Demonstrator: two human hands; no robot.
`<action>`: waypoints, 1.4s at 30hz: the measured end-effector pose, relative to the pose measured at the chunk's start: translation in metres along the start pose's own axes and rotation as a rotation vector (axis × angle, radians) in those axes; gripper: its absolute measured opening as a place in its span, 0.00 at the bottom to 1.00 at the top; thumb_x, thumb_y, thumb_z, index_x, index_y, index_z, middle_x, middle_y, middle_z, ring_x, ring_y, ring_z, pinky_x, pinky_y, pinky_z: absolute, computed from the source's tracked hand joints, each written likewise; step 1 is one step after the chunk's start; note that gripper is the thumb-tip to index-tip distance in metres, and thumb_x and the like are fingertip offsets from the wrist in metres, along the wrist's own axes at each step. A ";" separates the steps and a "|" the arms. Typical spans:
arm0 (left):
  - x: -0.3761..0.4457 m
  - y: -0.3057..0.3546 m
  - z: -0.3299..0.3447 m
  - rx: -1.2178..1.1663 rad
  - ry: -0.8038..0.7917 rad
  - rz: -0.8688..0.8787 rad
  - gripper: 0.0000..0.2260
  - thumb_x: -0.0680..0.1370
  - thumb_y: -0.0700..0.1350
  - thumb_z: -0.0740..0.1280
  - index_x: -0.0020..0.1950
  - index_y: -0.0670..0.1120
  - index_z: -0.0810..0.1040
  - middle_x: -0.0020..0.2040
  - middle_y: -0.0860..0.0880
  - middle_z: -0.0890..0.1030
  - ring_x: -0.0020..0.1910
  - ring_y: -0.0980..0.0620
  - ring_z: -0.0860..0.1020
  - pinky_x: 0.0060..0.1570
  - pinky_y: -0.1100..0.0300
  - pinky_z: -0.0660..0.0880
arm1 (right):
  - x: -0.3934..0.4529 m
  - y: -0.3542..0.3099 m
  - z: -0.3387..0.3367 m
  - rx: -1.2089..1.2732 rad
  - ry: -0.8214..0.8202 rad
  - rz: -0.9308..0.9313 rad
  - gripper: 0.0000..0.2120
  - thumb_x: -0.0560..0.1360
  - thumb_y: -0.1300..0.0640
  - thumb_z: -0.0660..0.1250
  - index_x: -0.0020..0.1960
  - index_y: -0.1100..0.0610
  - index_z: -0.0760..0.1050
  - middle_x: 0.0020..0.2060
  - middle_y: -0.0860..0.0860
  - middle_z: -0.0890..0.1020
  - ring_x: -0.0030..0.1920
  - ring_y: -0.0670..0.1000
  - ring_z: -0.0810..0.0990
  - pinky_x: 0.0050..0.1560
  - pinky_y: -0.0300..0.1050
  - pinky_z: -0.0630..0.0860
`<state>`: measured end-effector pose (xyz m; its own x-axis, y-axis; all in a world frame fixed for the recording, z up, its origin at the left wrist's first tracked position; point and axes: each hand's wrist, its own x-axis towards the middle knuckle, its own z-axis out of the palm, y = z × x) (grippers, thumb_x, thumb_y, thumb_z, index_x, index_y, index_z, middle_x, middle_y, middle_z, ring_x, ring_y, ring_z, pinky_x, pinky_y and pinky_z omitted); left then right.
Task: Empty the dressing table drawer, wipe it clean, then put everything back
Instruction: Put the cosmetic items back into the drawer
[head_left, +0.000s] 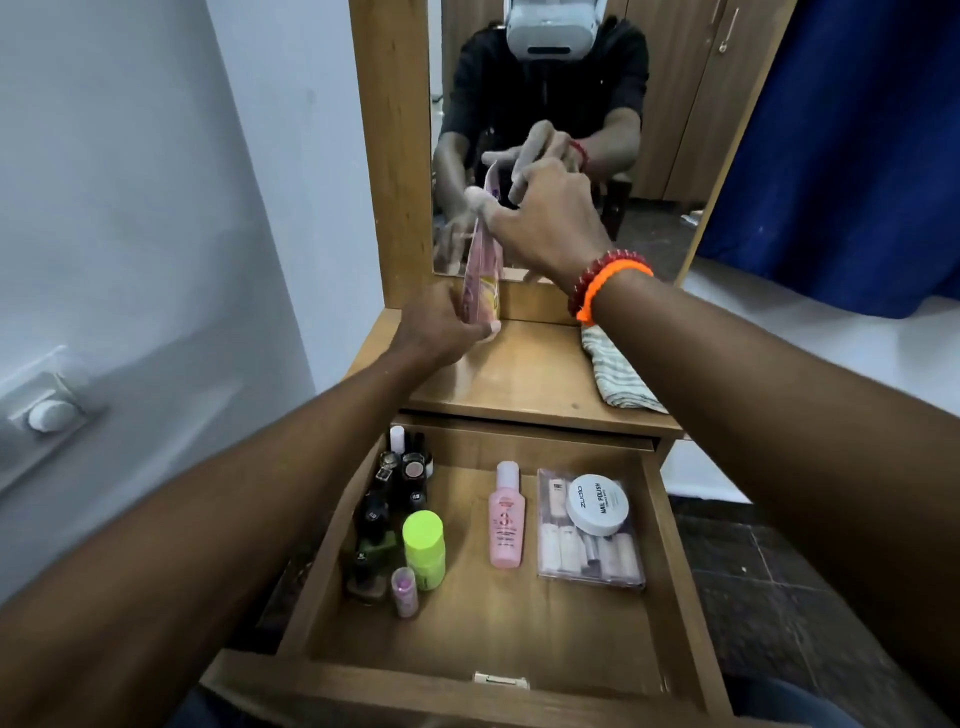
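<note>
The wooden drawer (670, 551) is pulled out below me. Inside lie a pink bottle (506, 519), a neon-green capped jar (425, 548), a small glitter vial (404, 591), several dark nail polish bottles (387, 509) along the left wall, and a clear nail kit case (589, 545) with a white nail polish remover tub (597, 504) on top. Above the tabletop, a pink and yellow packet (483, 270) stands upright against the mirror. My left hand (441, 327) grips its bottom. My right hand (545, 218) pinches its top edge.
A striped cloth (618, 374) lies on the tabletop (519, 374) at the right, partly under my right forearm. The mirror (675, 156) reflects a person with a headset. A white wall is at the left, a blue curtain (857, 156) at the right.
</note>
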<state>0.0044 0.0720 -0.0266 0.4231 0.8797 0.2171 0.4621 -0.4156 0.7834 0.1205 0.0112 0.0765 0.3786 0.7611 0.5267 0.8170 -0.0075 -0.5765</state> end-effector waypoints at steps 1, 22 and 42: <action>0.004 -0.003 0.003 -0.027 -0.009 0.010 0.23 0.71 0.48 0.78 0.63 0.43 0.79 0.54 0.48 0.84 0.51 0.50 0.82 0.48 0.59 0.78 | 0.004 0.000 0.006 -0.004 -0.004 0.006 0.16 0.75 0.42 0.71 0.35 0.51 0.76 0.40 0.53 0.84 0.39 0.54 0.85 0.39 0.52 0.85; -0.119 0.020 -0.058 0.316 -0.395 0.385 0.24 0.69 0.59 0.78 0.61 0.51 0.79 0.52 0.55 0.82 0.49 0.55 0.80 0.44 0.61 0.75 | -0.119 0.066 -0.118 0.199 -0.632 0.195 0.15 0.72 0.67 0.77 0.57 0.62 0.81 0.47 0.59 0.88 0.49 0.60 0.88 0.53 0.60 0.84; -0.204 0.001 0.009 0.542 -0.660 0.515 0.09 0.75 0.44 0.74 0.54 0.44 0.83 0.52 0.47 0.82 0.51 0.51 0.77 0.49 0.58 0.75 | -0.263 0.105 -0.055 -0.441 -0.878 -0.206 0.07 0.76 0.57 0.71 0.51 0.52 0.75 0.51 0.51 0.80 0.53 0.54 0.80 0.43 0.38 0.69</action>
<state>-0.0742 -0.1098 -0.0758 0.9444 0.3264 -0.0406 0.3245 -0.9044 0.2772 0.1313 -0.2254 -0.0881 -0.0981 0.9823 -0.1598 0.9860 0.0742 -0.1491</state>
